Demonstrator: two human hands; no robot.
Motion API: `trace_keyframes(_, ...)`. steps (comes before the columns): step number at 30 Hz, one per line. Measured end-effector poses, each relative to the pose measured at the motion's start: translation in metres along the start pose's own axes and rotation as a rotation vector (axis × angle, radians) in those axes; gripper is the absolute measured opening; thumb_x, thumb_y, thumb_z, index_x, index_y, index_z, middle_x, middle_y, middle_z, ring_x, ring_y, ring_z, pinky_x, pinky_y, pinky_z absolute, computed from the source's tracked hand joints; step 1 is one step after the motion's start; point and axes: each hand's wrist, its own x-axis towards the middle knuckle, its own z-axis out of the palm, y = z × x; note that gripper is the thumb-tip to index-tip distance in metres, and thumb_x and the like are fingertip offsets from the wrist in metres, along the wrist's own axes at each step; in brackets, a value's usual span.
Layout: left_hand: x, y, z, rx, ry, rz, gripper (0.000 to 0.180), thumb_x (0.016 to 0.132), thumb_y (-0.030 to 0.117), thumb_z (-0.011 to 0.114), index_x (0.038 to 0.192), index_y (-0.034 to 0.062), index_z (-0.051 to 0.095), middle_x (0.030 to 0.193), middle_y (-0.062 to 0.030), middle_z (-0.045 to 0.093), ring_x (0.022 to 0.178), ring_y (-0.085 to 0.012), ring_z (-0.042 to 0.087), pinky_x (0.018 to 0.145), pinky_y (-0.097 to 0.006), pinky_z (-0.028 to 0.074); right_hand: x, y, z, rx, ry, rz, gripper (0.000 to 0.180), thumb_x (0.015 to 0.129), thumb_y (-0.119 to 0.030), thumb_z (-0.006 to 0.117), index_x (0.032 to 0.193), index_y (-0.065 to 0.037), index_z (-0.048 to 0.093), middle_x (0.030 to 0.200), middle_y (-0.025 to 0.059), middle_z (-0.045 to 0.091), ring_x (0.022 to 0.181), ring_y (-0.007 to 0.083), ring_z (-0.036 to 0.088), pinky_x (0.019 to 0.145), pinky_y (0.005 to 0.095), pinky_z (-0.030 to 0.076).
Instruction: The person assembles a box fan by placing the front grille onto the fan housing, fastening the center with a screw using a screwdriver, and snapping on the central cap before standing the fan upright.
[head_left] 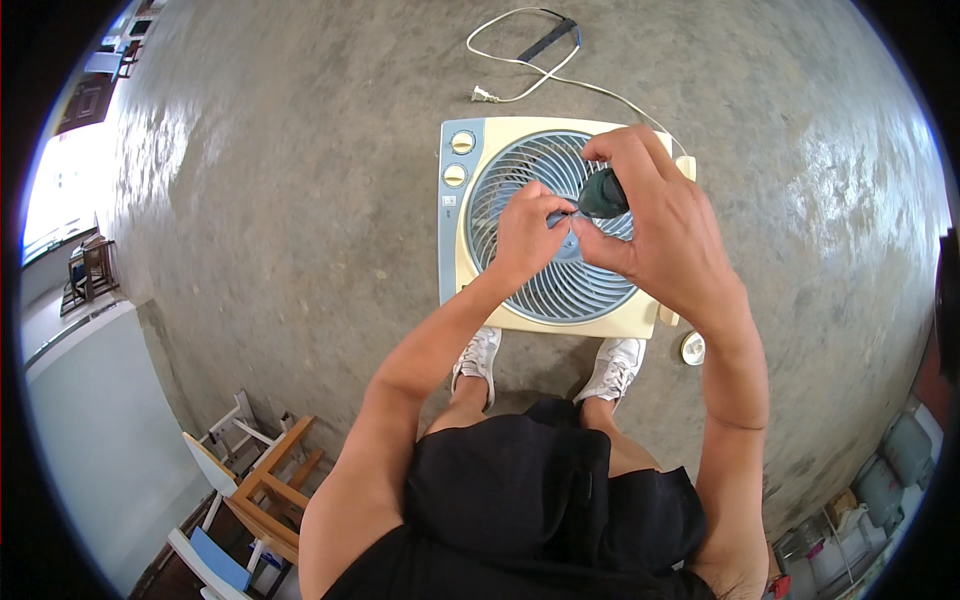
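Note:
A cream and blue-grey box fan point(625, 322) lies flat on the floor, its round slatted grille point(550, 297) facing up. Over the grille, my right hand point(672, 225) is closed around the dark green handle of a screwdriver point(603, 195). My left hand point(528, 232) pinches with thumb and fingertips near the screwdriver's tip, above the middle of the grille. Whether it grips the shaft or a small part there is hidden by the fingers. Two cream knobs point(461, 143) sit on the fan's left strip.
A white power cord point(625, 100) runs from the fan's far right corner, looping to its plug point(484, 95). A round white cap point(692, 348) lies right of my right shoe point(612, 370). Wooden stools point(272, 480) stand at lower left, grey containers point(905, 450) at lower right.

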Motion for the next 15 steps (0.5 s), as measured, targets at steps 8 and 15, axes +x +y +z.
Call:
trace_keyframes(8, -0.001, -0.002, 0.0, -0.043, -0.016, -0.099, 0.025, 0.07, -0.005, 0.061, 0.09, 0.0064, 0.072, 0.086, -0.0092, 0.057, 0.075, -0.0246, 0.059, 0.063, -0.036, 0.047, 0.007, 0.01, 0.006, 0.017, 0.067, -0.082, 0.033, 0.079, -0.022, 0.072, 0.104, -0.007, 0.057, 0.087, 0.0083, 0.059, 0.069, 0.0275, 0.064, 0.058, 0.0358, 0.05)
trace_keyframes(15, 0.001, 0.016, -0.016, -0.193, 0.19, 0.259, 0.042, 0.069, -0.007, 0.062, 0.109, 0.0054, 0.062, 0.097, -0.01, 0.056, 0.085, -0.0265, 0.058, 0.071, -0.034, 0.048, 0.007, 0.01, 0.018, -0.024, 0.18, -0.056, 0.035, 0.07, -0.031, 0.08, 0.092, -0.011, 0.062, 0.079, 0.0031, 0.058, 0.06, 0.0247, 0.06, 0.052, 0.0334, 0.046)
